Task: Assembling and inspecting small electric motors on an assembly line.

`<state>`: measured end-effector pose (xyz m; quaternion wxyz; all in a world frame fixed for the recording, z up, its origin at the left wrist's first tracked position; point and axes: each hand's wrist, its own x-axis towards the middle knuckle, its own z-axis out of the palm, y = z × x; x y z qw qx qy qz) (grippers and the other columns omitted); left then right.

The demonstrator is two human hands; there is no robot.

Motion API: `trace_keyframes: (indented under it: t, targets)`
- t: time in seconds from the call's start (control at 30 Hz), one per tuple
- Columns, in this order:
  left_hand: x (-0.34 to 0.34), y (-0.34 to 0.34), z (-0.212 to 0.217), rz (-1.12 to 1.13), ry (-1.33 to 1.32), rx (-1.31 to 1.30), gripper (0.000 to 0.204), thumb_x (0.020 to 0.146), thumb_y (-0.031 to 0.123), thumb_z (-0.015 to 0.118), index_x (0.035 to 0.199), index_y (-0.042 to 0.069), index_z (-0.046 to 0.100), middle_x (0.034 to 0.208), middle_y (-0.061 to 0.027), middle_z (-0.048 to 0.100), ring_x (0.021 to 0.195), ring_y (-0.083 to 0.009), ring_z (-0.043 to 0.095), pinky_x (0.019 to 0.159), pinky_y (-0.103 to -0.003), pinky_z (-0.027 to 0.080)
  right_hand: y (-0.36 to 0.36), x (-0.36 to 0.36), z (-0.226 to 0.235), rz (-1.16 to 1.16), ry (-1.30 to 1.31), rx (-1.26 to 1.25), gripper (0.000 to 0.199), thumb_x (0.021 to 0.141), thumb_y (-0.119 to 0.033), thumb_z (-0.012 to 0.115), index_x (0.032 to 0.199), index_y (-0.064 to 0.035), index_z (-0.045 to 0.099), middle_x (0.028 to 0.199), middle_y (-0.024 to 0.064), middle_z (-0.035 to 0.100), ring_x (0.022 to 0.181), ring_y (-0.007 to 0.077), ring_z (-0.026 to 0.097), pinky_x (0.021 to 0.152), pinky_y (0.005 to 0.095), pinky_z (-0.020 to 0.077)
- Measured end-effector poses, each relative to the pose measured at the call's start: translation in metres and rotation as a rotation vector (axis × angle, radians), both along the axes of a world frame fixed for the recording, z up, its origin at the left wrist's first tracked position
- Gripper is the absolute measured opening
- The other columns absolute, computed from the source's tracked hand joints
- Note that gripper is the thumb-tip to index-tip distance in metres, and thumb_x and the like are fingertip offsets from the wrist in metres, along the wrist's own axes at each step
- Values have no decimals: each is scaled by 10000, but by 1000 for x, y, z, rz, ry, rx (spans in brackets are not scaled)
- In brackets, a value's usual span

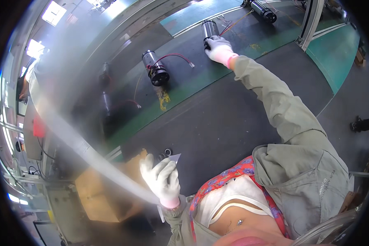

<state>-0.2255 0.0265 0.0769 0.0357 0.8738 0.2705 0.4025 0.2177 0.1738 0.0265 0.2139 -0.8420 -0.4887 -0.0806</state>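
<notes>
White-gloved fingers at work on a dark conveyor worktop, one hand on a motor cylinder, the other holding a small card.

The right hand [219,50], in a white knit glove with a pink cuff, has its fingers closed over the near end of a shiny steel motor cylinder [209,28] with red wires, lying far out on the dark grey and green worktop [217,119]. The left hand [163,178], gloved the same, has its fingers curled around a small pale card [175,158], close to the body, just beside a few small dark metal rings [165,155] and above a brown cardboard box [98,197]. A second black-ended motor cylinder [155,67] with a red wire lies well to the left of the first one; a third [263,10] lies farther back.
</notes>
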Motion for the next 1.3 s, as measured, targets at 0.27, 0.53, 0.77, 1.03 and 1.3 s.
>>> trace_keyframes:
  t: [0.27,0.53,0.77,1.03,1.3]
  targets:
    - [33,10,-21,-164,-69,-86,171,781,102,698,950,111,680,954,-29,663,1104,-334,563,989,-504,395,7,42,13,120,-45,-205,257,859,-174,597,1098,-103,659,1103,138,647,1049,319,636,880,426,513]
    - [71,17,-21,-407,-144,-337,154,783,85,681,935,89,701,934,-64,701,1035,-308,628,1037,-500,407,-132,1,-5,489,64,61,232,830,-206,667,986,-36,644,957,173,606,932,373,601,819,449,482]
    - [161,66,-38,-629,-98,-1088,192,881,10,604,1054,12,688,1074,-114,681,1014,-185,629,910,-307,485,-269,-64,-9,642,231,148,269,749,-184,740,978,-73,655,896,108,605,849,327,597,759,422,483]
    - [257,75,-69,-768,-124,-1355,247,895,-15,633,1141,-37,644,1094,-94,683,969,-146,646,880,-278,510,-304,-65,-50,574,346,369,325,742,-126,739,1047,-69,644,975,94,606,904,312,586,813,410,477]
    - [274,72,-68,-696,-60,-1361,294,854,-17,680,1145,-34,647,1061,-80,686,939,-126,648,848,-258,513,-310,-57,-64,586,373,421,338,815,-248,722,1084,-64,631,971,97,597,899,309,578,811,409,470]
